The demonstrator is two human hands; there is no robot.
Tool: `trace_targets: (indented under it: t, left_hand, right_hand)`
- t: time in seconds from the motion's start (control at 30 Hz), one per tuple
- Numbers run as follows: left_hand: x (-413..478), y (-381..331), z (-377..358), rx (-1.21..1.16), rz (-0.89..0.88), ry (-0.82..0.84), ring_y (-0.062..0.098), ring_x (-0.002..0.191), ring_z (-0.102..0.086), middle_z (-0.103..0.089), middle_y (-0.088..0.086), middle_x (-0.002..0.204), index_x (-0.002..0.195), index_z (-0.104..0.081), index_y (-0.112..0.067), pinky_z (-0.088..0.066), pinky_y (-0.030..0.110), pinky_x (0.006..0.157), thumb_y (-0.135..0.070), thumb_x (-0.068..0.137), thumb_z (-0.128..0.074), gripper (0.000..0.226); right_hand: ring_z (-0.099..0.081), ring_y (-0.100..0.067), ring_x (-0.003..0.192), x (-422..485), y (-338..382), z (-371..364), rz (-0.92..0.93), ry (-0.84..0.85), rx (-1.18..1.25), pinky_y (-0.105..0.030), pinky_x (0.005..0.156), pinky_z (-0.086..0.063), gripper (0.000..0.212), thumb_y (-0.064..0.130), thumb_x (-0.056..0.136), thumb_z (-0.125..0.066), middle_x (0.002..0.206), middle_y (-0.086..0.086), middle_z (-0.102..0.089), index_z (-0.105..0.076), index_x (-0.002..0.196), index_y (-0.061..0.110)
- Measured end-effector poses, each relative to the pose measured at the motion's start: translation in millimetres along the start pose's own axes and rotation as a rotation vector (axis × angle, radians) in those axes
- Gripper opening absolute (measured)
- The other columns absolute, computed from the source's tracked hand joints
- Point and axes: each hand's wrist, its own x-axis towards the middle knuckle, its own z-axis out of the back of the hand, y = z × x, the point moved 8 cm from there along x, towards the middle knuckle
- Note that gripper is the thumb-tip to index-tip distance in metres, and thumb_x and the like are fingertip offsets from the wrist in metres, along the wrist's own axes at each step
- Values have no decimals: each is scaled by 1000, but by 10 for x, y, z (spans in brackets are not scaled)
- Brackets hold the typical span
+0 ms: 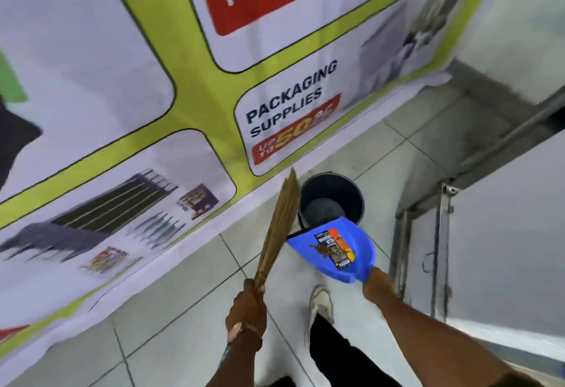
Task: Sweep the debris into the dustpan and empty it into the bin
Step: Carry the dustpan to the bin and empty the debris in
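Observation:
My right hand grips the handle of a blue dustpan, held in the air just in front of a dark round bin on the floor. An orange and black wrapper and some brown debris lie in the pan. The pan's front lip reaches the bin's near rim. My left hand is shut on a straw broom, whose bristles point up and away, beside the bin's left side.
A large printed banner covers the wall on the left, down to the tiled floor. A metal frame and white panel stand on the right. My white shoe is below the dustpan.

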Motion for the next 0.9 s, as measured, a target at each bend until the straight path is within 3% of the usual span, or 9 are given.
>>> trace_targets:
  t: [0.2,0.47,0.67,0.8,0.9]
  left_hand:
    - [520,-633,-98,99,21,16,32,97,-64,-64,11,107,120,-46,-22,-50,38,80,-41,98,-30,33]
    - [1314,-855,-377,175,50,26,36,98,-63,-64,17,107,113,-49,-17,-50,43,87,-38,99,-32,31]
    - [1657,-759,-444,270,-1,-6,31,73,-59,-65,12,91,111,-48,-19,-51,40,71,-40,99,-30,30]
    - [1779,-726,-462,309,-33,-4,30,72,-63,-64,9,84,108,-48,-20,-54,40,69,-39,99,-31,27]
    - [1829,-723,-435,312,-39,-17,30,71,-63,-63,9,83,108,-46,-20,-53,40,67,-38,100,-32,24]
  right_hand:
    - [-44,-31,137,813,189,234,-66,79,-39,-46,112,-40,47,10,94,-51,146,-14,-46,-43,140,9]
    - [-52,-33,129,1808,431,-23,-60,196,-37,-41,107,-45,53,7,90,-56,141,-17,-50,-41,140,2]
    - [-47,-34,133,2044,425,-57,-113,195,54,-42,112,-39,47,15,98,-46,145,-18,-46,-38,142,2]
    - [-44,-32,134,1968,408,-37,-170,72,180,-43,111,-31,43,20,99,-43,143,-12,-47,-41,141,13]
    - [-45,-34,133,1862,375,-178,-243,84,257,-45,111,-33,43,17,98,-45,144,-14,-46,-42,140,12]
